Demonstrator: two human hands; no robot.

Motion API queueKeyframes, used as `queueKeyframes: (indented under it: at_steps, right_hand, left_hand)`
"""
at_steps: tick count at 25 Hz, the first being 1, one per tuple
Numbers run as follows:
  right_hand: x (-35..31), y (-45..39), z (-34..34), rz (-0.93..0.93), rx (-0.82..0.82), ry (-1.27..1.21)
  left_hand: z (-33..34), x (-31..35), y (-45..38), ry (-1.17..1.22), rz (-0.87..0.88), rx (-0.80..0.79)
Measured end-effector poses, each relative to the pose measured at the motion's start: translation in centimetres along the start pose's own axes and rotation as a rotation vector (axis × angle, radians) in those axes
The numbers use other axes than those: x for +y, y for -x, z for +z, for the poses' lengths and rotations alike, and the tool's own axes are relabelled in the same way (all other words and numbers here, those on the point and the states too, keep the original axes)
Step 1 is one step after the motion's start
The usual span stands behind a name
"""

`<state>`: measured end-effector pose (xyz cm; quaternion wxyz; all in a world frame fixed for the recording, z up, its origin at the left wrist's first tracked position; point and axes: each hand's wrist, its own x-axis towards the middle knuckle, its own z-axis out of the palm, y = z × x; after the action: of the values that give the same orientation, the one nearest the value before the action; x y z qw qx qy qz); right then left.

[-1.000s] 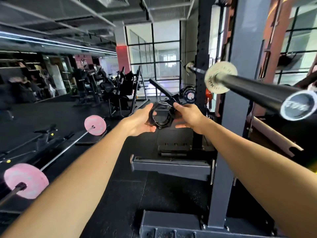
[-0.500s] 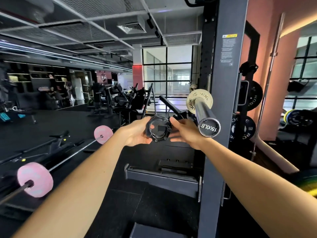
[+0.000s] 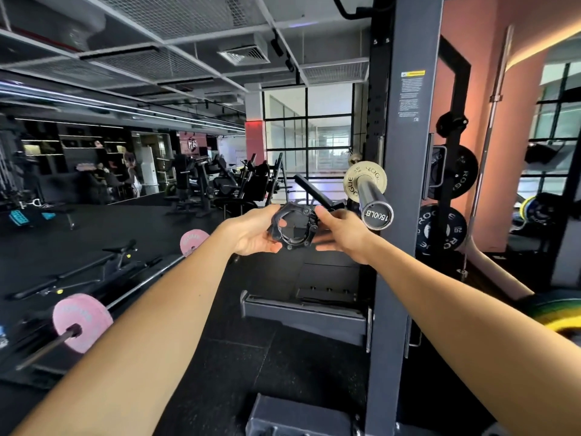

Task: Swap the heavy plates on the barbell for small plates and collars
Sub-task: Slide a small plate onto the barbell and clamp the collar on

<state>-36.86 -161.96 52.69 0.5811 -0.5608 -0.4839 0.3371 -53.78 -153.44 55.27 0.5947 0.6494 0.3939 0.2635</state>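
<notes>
- The left hand [image 3: 255, 233] and right hand [image 3: 341, 233] both grip a black collar [image 3: 293, 228], one on each side of the ring.
- The collar is held just left of the barbell sleeve [image 3: 372, 199], not on it.
- A small pale plate [image 3: 352, 181] sits on that sleeve, behind its end cap.
- Left of the barbell sleeve and lower, a bar with pink plates [image 3: 81, 322] lies on the floor.
</notes>
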Motion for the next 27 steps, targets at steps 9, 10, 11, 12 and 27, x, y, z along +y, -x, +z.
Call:
queueKeyframes:
  at_steps: [9,10,11,12,27]
  right_hand:
    - [-3.7,5.8,0.0,-0.030,0.132,0.018]
    - [-4.1,6.5,-0.3,-0.034,0.151,0.029]
    - [-4.5,7.1,-0.7,-0.039,0.174,0.041]
    - [-4.9,7.6,-1.2,-0.044,0.199,0.043]
    - [-4.5,11.0,-8.8,-0.015,0.363,0.084]
  left_hand:
    - [1.2,1.8,4.2,-0.015,0.076,-0.107]
    - [1.7,2.1,4.6,-0.015,0.083,-0.123]
    - [2.3,2.3,4.8,-0.013,0.089,-0.132]
    - [2.8,2.6,4.8,-0.007,0.096,-0.141]
    - [12.3,3.7,4.2,-0.031,0.120,-0.239]
